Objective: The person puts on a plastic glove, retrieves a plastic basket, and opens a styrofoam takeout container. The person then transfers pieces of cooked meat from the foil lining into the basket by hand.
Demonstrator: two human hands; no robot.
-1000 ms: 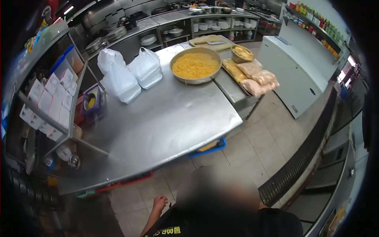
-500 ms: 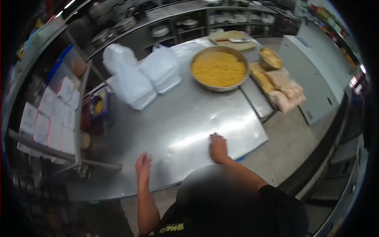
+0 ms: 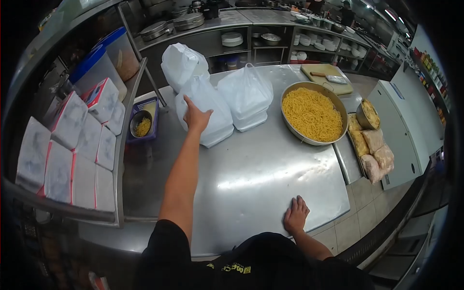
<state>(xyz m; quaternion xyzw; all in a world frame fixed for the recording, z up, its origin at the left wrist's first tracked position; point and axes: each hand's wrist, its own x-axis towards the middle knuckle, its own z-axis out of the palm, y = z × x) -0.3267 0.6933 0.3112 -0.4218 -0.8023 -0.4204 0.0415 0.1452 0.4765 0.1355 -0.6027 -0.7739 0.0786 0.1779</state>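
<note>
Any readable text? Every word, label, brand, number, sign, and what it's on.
No text reads with certainty.
Yellow print on black short-sleeved shirt: letters blurred.
White red-edged cardboard boxes: markings blurred.
Colourful bottles, far right: labels too small.
Blue patch on pale box-shaped freezer: unreadably small.
White plastic bag at left hand: no print visible.

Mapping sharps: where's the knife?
Head view, upper right: the knife lies on the cutting board, just beyond the noodle pan.
</note>
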